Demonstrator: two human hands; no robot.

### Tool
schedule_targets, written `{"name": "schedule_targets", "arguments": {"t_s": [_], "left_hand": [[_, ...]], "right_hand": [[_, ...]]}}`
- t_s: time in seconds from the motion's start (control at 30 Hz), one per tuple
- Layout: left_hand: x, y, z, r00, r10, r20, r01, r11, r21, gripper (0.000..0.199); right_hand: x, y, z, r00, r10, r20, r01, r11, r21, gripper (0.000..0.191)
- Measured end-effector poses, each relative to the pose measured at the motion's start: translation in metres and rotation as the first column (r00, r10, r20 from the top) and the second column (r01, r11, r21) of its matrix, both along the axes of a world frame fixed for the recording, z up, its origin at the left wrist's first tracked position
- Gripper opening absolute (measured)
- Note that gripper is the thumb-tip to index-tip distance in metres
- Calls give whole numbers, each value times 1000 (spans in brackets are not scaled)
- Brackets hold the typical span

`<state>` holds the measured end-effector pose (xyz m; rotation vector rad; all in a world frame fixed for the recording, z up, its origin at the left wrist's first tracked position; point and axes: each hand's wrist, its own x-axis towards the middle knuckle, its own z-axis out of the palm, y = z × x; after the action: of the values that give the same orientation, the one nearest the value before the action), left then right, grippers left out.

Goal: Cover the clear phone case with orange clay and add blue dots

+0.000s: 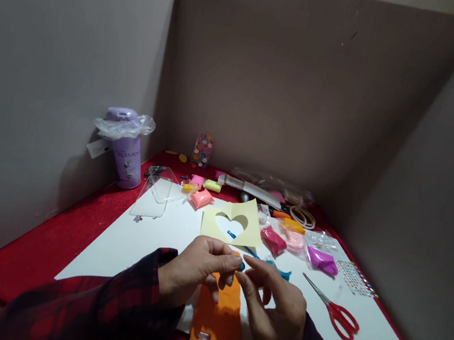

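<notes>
My left hand (206,265) pinches a small dark-blue piece of clay (241,267) between thumb and forefinger. From the other side, the thumb and forefinger of my right hand (272,301) close on the same piece. Below both hands lies a phone case covered in orange clay (218,324), with a small oblong camera opening near its lower end; my fingers partly hide its upper end. Just beyond my right hand is a packet of blue clay (281,272), partly hidden. A blue stick-like tool (251,251) lies by the yellow paper with a heart cut-out (211,223).
Red-handled scissors (341,320) and a sheet of stick-on gems (355,277) lie right. Several clay packets (273,241) spread across the white board (97,255). Clear phone cases (152,198) and a purple cup (126,161) stand left. Grey panels (294,88) enclose the back and sides.
</notes>
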<state>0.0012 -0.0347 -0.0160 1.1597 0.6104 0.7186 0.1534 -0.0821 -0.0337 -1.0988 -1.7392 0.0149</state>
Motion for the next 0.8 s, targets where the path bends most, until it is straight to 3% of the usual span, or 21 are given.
{"name": "schedule_targets", "arguments": {"t_s": [0.27,0.43,0.63,0.8], "left_hand": [[-1,0,0,1000,17,-4,-17,1000,-13,33],[-1,0,1,1000,11,-12,-11,1000,-11,29],[0,0,1,1000,5,-5,-5,1000,-10,31],[0,2,2,1000,13,-17,-14,999,-36,29]], "right_hand": [[0,0,0,999,-41,-2,41,999,15,9],[-3,0,3,1000,8,-17,-7,1000,14,16],[-4,0,3,999,-4,-54,4,1000,-4,5],[0,4,-3,999,36,-17,-36,998,-48,18]]}}
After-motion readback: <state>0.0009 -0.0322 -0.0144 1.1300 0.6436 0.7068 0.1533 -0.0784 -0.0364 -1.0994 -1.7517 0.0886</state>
